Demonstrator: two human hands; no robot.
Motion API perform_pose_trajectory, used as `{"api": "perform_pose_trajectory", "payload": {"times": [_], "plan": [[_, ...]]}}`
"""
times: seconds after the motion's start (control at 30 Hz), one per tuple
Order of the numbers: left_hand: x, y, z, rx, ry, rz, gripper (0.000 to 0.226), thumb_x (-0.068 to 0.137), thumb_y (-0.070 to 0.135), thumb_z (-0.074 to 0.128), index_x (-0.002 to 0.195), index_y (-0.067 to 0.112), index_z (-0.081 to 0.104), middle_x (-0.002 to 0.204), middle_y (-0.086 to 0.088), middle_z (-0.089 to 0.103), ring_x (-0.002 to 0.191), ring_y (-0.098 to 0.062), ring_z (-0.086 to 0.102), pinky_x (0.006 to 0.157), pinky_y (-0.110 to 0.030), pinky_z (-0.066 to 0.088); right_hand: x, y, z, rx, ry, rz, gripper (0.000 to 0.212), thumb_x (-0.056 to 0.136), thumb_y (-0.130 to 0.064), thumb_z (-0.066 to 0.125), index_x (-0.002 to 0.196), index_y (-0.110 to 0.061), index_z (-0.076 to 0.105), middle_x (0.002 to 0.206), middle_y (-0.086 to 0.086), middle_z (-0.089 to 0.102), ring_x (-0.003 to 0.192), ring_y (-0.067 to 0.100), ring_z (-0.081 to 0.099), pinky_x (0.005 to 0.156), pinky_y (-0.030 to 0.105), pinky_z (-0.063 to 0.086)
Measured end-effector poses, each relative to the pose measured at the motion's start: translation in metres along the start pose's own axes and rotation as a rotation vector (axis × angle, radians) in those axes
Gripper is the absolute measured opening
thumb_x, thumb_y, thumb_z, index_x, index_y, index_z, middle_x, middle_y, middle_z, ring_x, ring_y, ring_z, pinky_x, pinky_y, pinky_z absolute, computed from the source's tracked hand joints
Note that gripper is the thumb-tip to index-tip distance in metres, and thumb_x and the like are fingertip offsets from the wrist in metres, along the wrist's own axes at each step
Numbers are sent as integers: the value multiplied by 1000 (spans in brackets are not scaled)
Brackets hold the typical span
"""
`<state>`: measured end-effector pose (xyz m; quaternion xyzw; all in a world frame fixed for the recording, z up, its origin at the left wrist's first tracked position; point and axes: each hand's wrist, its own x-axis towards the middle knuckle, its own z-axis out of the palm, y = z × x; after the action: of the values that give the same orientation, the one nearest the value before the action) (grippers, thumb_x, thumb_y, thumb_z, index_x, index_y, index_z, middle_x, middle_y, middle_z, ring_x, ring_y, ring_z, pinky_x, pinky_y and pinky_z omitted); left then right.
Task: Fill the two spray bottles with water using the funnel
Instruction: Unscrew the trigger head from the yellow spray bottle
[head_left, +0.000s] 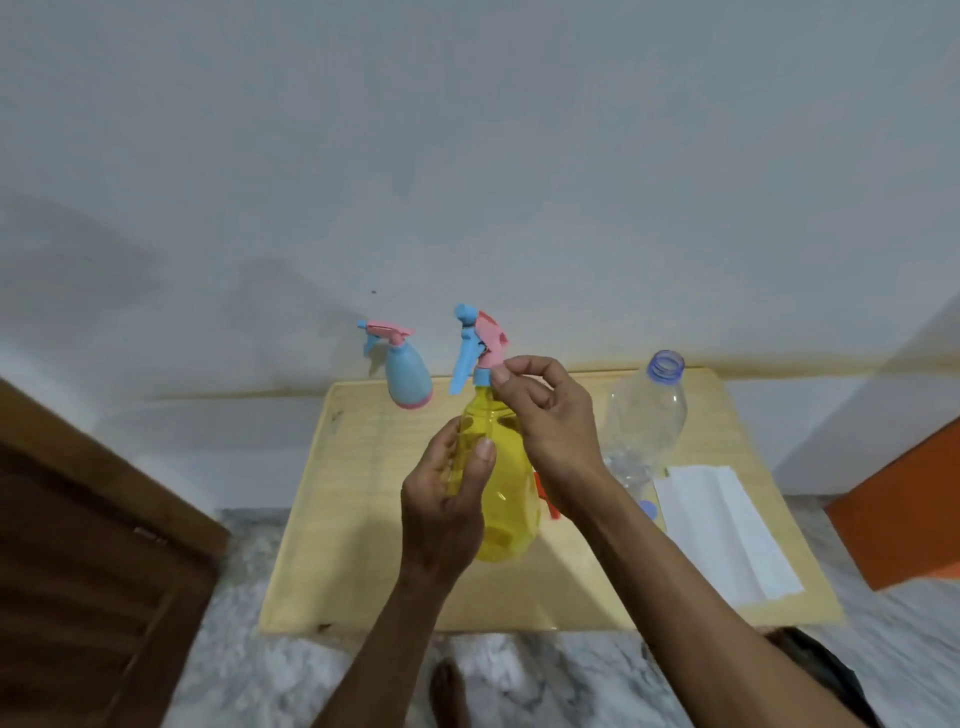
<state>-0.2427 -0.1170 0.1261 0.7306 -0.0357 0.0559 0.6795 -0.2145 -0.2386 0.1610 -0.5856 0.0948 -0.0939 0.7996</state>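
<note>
Both hands are on the yellow spray bottle (506, 499): the left hand (447, 499) wraps its fingers and thumb round the translucent body and holds it up over the middle of the wooden board (363, 545), tilted a little, while the right hand (550, 410) pinches at the neck, thumb and forefinger closed on the blue collar just under the pink-and-blue trigger head (478, 348). The head sits on top of the bottle, its long blue trigger hanging down on the left side.

Behind, at the far left corner of the board, the blue spray bottle (409, 376) stands upright by the wall with its own pink-and-blue sprayer on, well apart from the hands. Over to the right stands a clear plastic water bottle (647, 415), uncapped, mouth open at the top; a small blue cap (648, 508) lies near its foot. A bit of something red (543, 491) peeks out between the yellow bottle and the right wrist, too hidden to tell what it is. A folded white paper towel (722, 525) lies flat on the right part of the board. The board rests on a grey marbled floor (249, 670).
</note>
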Motion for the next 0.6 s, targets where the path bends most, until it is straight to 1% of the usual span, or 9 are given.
{"api": "perform_pose_trajectory", "payload": {"times": [0.07, 0.13, 0.2, 0.27, 0.3, 0.37, 0.43, 0.5, 0.6], "plan": [[-7, 5, -3, -14, 27, 21, 31, 87, 48, 56, 114, 37, 67, 106, 7, 74, 97, -13, 69, 87, -49, 57, -7, 2, 3, -12, -18, -18, 26, 86, -27, 81, 104, -12, 68, 88, 9, 75, 79, 17, 65, 79, 40, 55], [-12, 8, -7, -28, 37, 46, 32, 91, 44, 55, 117, 31, 67, 109, 3, 74, 103, -17, 69, 89, -51, 56, -12, 2, 8, -46, -2, -55, 35, 76, -33, 87, 102, -16, 71, 98, 11, 75, 86, 18, 66, 84, 42, 57], [-15, 10, -10, -45, 51, 58, 30, 95, 38, 55, 120, 26, 67, 110, 1, 74, 104, -18, 69, 89, -46, 56, -14, 1, 11, -33, -1, -57, 32, 77, -29, 88, 100, -14, 72, 95, 11, 75, 84, 17, 67, 79, 38, 58], [-16, 12, -13, -70, 68, 63, 30, 96, 34, 55, 121, 23, 66, 110, 0, 74, 103, -17, 69, 88, -41, 55, -18, -4, 16, 15, -29, -29, 17, 87, -19, 80, 99, -12, 70, 86, 5, 75, 74, 11, 66, 69, 28, 54], [-16, 14, -15, -79, 72, 66, 32, 95, 36, 55, 122, 21, 66, 111, -2, 74, 104, -19, 69, 89, -42, 55, -19, -6, 19, 39, -46, -18, 11, 91, -17, 75, 100, -11, 70, 83, 2, 74, 70, 9, 65, 67, 25, 53], [-14, 17, -19, -94, 70, 59, 38, 93, 42, 57, 123, 21, 66, 113, -2, 73, 107, -22, 68, 92, -47, 55, -22, -9, 25, 63, -59, -7, 10, 96, -17, 69, 101, -9, 73, 78, -3, 73, 69, 8, 63, 67, 24, 54], [-12, 19, -25, -98, 64, 51, 36, 95, 42, 58, 123, 22, 66, 112, -1, 73, 107, -21, 69, 92, -48, 56, -22, -10, 32, 46, -70, -24, 12, 99, -18, 65, 99, -13, 76, 77, -5, 72, 70, 8, 63, 69, 24, 54], [-10, 21, -32, -96, 61, 52, 34, 96, 41, 58, 122, 22, 67, 110, 1, 74, 104, -19, 69, 89, -46, 57, -22, -9, 41, 17, -83, -49, 15, 100, -19, 62, 96, -20, 77, 78, -6, 73, 72, 8, 63, 71, 25, 54], [-5, 26, -46, -91, 75, 54, 37, 92, 41, 56, 122, 21, 67, 106, 5, 74, 99, -13, 69, 85, -40, 57, -22, -10, 58, 63, -84, -32, 13, 101, -19, 62, 102, -13, 73, 79, -4, 74, 71, 9, 65, 69, 25, 54]]}}
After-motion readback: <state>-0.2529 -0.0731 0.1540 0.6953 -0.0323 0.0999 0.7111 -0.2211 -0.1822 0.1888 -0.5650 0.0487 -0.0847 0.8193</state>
